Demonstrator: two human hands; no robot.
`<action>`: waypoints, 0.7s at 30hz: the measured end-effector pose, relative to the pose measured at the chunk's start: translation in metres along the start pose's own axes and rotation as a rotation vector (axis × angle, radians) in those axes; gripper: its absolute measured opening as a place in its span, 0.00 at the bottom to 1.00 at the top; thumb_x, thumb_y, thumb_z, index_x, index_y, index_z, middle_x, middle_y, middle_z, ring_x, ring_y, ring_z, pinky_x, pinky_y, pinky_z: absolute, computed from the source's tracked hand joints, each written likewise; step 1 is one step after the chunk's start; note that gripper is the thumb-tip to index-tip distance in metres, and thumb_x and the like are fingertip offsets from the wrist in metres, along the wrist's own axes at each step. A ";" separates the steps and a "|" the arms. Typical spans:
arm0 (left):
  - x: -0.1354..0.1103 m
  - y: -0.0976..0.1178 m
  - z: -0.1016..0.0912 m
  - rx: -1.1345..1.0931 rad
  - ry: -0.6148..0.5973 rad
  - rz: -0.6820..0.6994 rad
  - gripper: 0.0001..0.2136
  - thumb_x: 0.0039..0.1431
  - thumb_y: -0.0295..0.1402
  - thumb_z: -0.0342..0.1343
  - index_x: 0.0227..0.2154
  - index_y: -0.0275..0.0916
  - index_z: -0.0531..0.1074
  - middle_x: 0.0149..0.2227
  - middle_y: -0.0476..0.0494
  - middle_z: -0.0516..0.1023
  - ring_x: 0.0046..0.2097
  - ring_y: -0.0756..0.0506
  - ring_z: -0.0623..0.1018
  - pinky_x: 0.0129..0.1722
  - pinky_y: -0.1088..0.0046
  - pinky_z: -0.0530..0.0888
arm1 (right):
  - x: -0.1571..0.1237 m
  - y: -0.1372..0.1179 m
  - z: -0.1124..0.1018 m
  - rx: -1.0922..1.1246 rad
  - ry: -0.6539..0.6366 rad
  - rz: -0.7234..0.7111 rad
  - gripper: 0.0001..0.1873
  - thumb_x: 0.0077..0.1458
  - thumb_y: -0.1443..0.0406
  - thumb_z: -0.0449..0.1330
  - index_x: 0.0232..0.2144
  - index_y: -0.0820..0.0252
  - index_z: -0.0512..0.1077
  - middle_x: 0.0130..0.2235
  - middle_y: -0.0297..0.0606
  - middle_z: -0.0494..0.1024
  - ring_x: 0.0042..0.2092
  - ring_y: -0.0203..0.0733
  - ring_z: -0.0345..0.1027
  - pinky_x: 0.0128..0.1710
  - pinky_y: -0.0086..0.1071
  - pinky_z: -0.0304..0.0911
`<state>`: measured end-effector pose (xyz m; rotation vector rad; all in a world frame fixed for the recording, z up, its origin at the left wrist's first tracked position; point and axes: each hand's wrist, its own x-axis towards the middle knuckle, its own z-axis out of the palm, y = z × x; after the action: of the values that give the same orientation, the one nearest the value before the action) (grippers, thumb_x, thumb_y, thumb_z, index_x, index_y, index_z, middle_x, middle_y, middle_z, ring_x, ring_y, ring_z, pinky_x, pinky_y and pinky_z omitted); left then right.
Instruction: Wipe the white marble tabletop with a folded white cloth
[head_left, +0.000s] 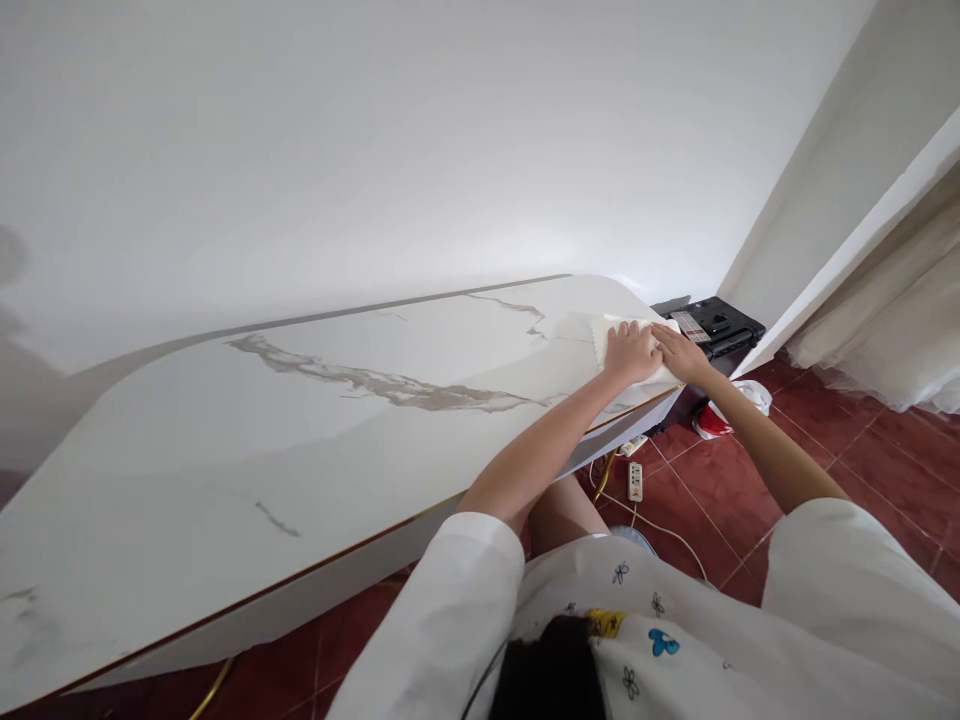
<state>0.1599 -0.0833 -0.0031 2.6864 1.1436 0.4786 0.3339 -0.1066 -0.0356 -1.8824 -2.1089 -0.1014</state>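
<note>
A pale cream cloth (601,338) with a zigzag edge lies on the far right end of the white marble-patterned tabletop (420,450). My left hand (631,350) presses down on it, with the fingers bent and bunched against the fabric. Close against it, my right hand (681,352) is on the cloth's right part near the table's edge, its fingertips meeting my left fingers. Both hands hold the cloth against the surface, and the part of it under them is hidden.
A white wall (375,150) runs behind the table. Beyond its right end is a black case-like object (724,325). On the red tiled floor (720,490) are a power strip (635,482) with a cord and a white-and-red plastic bag (752,396). A sheer curtain (885,310) hangs at right.
</note>
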 end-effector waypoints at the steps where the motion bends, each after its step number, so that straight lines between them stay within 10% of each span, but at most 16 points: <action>1: -0.006 -0.003 -0.003 0.003 -0.019 0.005 0.26 0.67 0.39 0.40 0.65 0.34 0.59 0.67 0.35 0.60 0.67 0.35 0.57 0.66 0.53 0.54 | -0.003 -0.010 -0.001 -0.002 0.001 0.025 0.29 0.67 0.62 0.40 0.66 0.64 0.61 0.67 0.44 0.63 0.69 0.48 0.52 0.70 0.47 0.49; 13: -0.149 -0.089 -0.071 0.162 -0.119 -0.158 0.26 0.68 0.39 0.39 0.66 0.36 0.57 0.71 0.36 0.54 0.71 0.35 0.54 0.67 0.52 0.54 | -0.019 -0.192 0.003 0.403 0.020 -0.109 0.26 0.60 0.66 0.51 0.60 0.59 0.69 0.62 0.44 0.71 0.65 0.50 0.61 0.68 0.51 0.51; 18: -0.215 -0.161 -0.109 0.248 0.027 -0.441 0.24 0.67 0.37 0.42 0.63 0.36 0.62 0.68 0.33 0.60 0.69 0.34 0.59 0.66 0.50 0.59 | -0.046 -0.278 -0.031 0.798 0.140 -0.421 0.21 0.67 0.60 0.50 0.59 0.47 0.69 0.57 0.35 0.77 0.58 0.46 0.71 0.69 0.57 0.48; 21: -0.257 -0.165 -0.134 0.215 0.309 -0.480 0.20 0.66 0.34 0.42 0.56 0.38 0.70 0.62 0.33 0.69 0.66 0.33 0.64 0.65 0.45 0.59 | -0.080 -0.309 -0.065 1.001 0.234 -0.543 0.20 0.68 0.56 0.49 0.58 0.43 0.70 0.55 0.33 0.79 0.57 0.47 0.72 0.67 0.56 0.54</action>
<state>-0.1656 -0.1511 0.0172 2.4221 1.9584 0.7333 0.0500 -0.2406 0.0511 -0.6799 -1.8839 0.4956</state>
